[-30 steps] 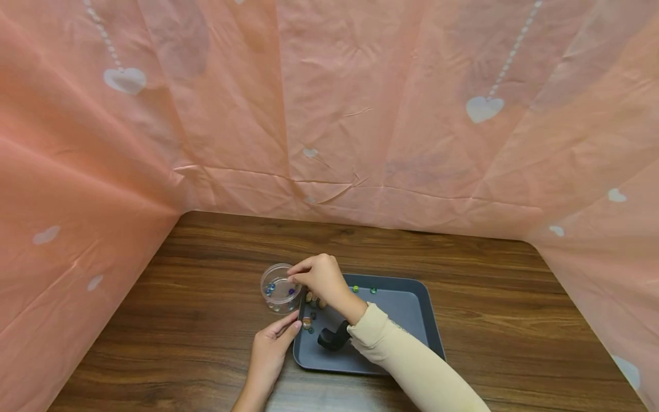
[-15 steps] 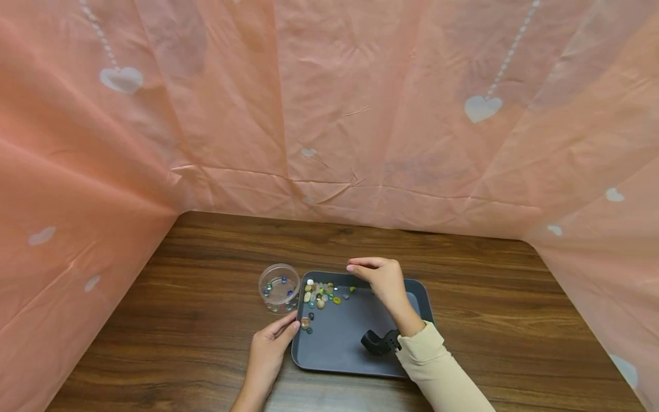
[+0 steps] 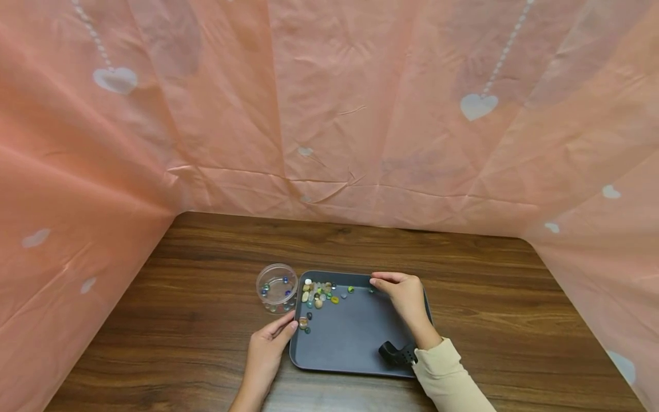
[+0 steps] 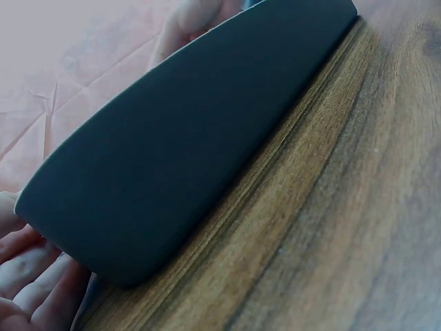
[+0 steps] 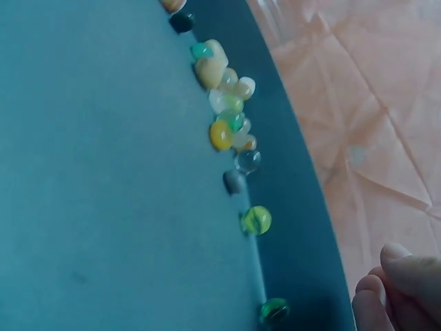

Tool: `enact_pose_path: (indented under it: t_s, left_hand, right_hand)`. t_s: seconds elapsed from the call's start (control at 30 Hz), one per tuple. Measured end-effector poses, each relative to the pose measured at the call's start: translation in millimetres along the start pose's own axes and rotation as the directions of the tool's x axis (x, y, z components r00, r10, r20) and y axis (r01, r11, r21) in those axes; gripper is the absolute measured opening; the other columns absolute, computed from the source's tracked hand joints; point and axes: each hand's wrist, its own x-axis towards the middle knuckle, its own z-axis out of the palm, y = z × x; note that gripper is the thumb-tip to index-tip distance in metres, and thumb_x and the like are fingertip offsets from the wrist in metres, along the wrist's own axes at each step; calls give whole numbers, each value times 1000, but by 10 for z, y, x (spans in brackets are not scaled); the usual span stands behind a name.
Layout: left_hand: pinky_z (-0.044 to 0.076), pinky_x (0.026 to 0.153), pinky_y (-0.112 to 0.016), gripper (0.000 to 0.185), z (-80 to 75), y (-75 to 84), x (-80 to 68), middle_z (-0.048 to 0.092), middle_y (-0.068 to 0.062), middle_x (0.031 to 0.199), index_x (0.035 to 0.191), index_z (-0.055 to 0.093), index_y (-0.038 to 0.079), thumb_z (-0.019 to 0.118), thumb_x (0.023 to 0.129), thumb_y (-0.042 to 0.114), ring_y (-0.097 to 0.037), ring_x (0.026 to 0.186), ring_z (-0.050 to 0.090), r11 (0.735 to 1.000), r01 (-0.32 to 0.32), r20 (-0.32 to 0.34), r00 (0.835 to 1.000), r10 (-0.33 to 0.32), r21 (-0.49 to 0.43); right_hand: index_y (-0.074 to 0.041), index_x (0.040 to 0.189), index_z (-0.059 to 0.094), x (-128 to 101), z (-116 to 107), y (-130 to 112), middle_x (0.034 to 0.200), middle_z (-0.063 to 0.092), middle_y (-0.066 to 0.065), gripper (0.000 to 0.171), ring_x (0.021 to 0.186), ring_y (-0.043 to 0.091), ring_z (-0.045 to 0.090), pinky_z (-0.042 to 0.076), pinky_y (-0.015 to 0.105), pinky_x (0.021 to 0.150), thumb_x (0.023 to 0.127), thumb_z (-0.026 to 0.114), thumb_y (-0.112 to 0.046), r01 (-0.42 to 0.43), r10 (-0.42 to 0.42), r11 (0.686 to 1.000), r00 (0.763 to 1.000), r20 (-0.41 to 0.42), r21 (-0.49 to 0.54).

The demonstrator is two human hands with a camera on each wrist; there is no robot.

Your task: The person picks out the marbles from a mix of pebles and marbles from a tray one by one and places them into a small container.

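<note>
A dark grey tray point(image 3: 360, 337) lies on the wooden table. A cluster of small marbles and stones point(image 3: 316, 292) sits in its far left corner, spread along the rim point(image 5: 227, 103). My right hand point(image 3: 378, 281) hovers over the tray's far edge with its fingertips point(image 5: 393, 283) loosely curled and nothing in them. A lone green marble point(image 3: 370, 290) lies just beside them point(image 5: 274, 310), untouched. My left hand point(image 3: 283, 328) lies flat on the table, straight fingers point(image 4: 34, 276) against the tray's left rim point(image 4: 186, 138). A clear round container point(image 3: 277, 288) with several marbles stands left of the tray.
Pink sheeting with white hearts point(image 3: 479, 106) walls the table in at the back and both sides. A yellow-green marble point(image 5: 256, 220) lies apart from the cluster. A black wrist mount point(image 3: 396, 353) shows at my right cuff. Bare wood point(image 3: 515, 320) stretches right of the tray.
My right hand has left the clear container and crossed rightward to the tray's far edge near the green marble. The left hand has stayed at the tray's left rim.
</note>
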Motion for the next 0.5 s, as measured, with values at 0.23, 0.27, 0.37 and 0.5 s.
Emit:
enact_pose_path:
  t_s: [0.23, 0.27, 0.37, 0.5]
  left_hand:
    - [52, 83, -10, 33, 3, 6, 0, 69, -21, 121, 118, 69, -5, 72, 91, 12, 7, 95, 65, 1000, -2, -1, 1000, 2, 8]
    - [52, 83, -10, 33, 3, 7, 0, 69, -21, 121, 118, 69, -5, 72, 91, 13, 8, 95, 65, 1000, -2, -1, 1000, 2, 12]
    - [52, 83, -10, 33, 4, 5, 0, 69, -21, 121, 118, 69, -5, 72, 91, 13, 8, 95, 65, 1000, -1, -1, 1000, 1, 15]
    - [52, 83, -10, 32, -1, 3, 1, 69, -21, 121, 118, 69, -5, 72, 91, 12, 7, 94, 65, 1000, 0, -1, 1000, 0, 12]
  right_hand:
    - [-7, 90, 81, -8, 47, 68, 91, 78, 11, 13, 89, 14, 72, 50, 14, 65, 80, 83, -15, 68, -69, 995, 998, -12, -77]
    - [-7, 90, 82, -8, 54, 77, 90, 78, 11, 13, 91, 17, 73, 50, 15, 66, 79, 84, -15, 73, -74, 993, 997, -11, -91]
    - [-9, 87, 82, 0, 71, 113, 87, 79, 9, 10, 94, 22, 74, 50, 17, 67, 78, 84, -15, 80, -81, 987, 997, -1, -142]
    - [-11, 84, 82, 17, 94, 163, 85, 79, 7, 9, 94, 24, 73, 51, 21, 66, 78, 84, -16, 86, -85, 976, 996, 14, -200]
